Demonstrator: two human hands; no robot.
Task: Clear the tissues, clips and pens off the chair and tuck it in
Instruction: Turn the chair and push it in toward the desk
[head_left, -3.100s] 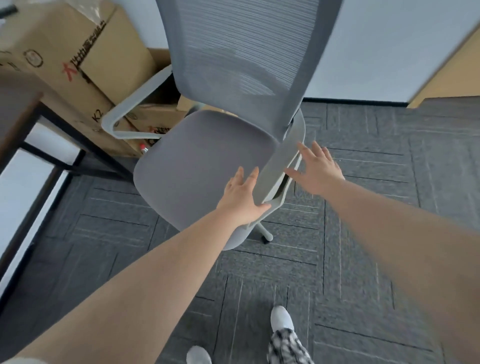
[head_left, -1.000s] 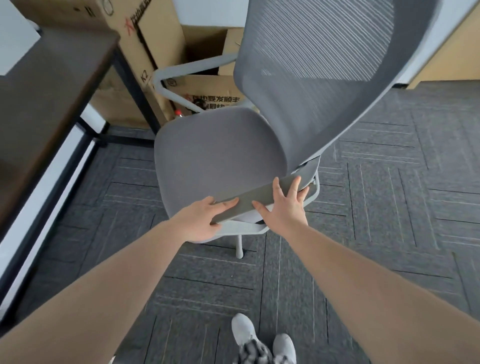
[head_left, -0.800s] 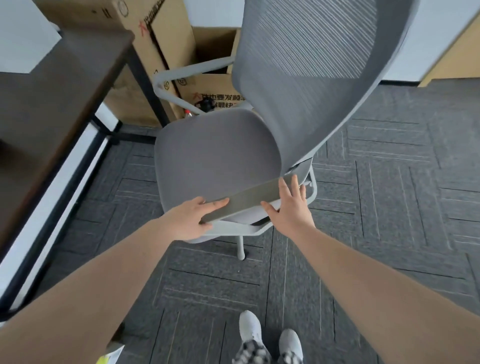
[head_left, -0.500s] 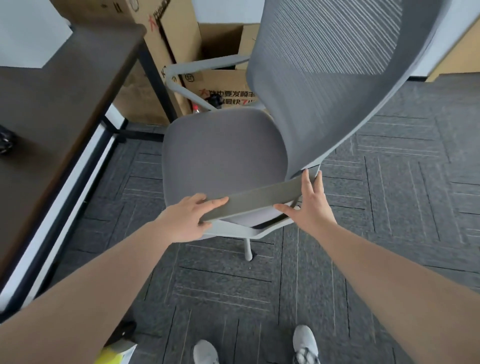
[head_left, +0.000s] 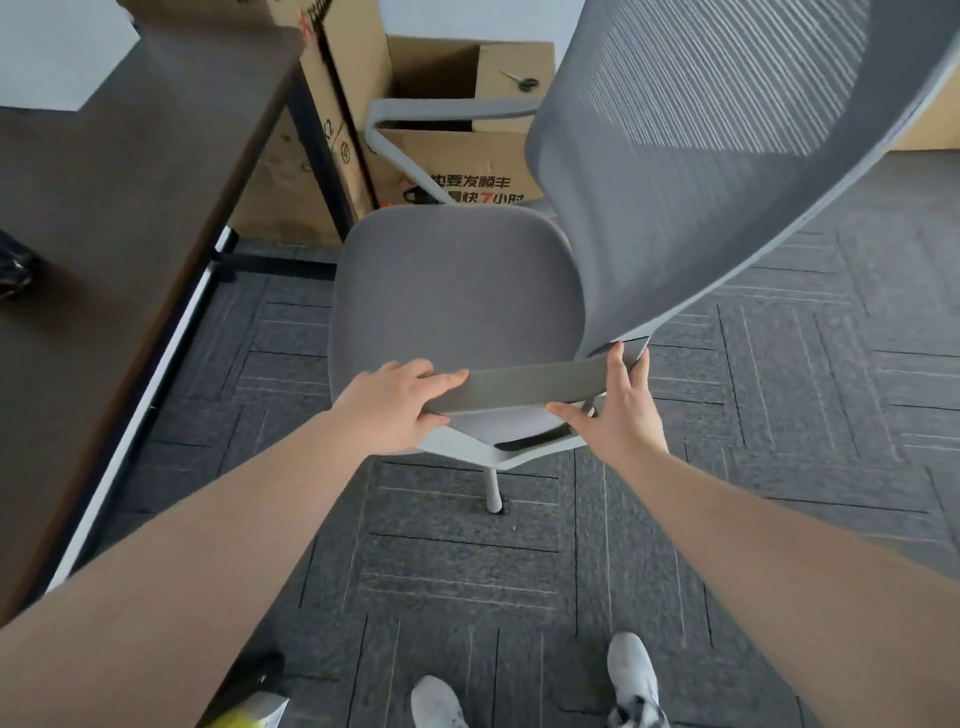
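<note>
A grey office chair (head_left: 457, 291) stands in front of me with a bare fabric seat and a tall mesh back (head_left: 717, 156) leaning to the right. Its near armrest (head_left: 530, 382) runs across just below the seat. My left hand (head_left: 395, 405) grips the left end of that armrest, fingers over the top. My right hand (head_left: 618, 415) holds the right end, fingers spread up its side and thumb underneath. No tissues, clips or pens show on the seat.
A dark desk (head_left: 104, 260) with a black metal leg (head_left: 322, 150) runs along the left. Cardboard boxes (head_left: 457, 156) stand behind the chair by the wall. Grey carpet tiles (head_left: 779, 415) cover the floor, and my white shoes (head_left: 631, 670) are at the bottom edge.
The chair has turned and shifted beside the desk, with my view following. Both hands went from resting on the seat edge to holding the near armrest, and the right hand slid further right along it.
</note>
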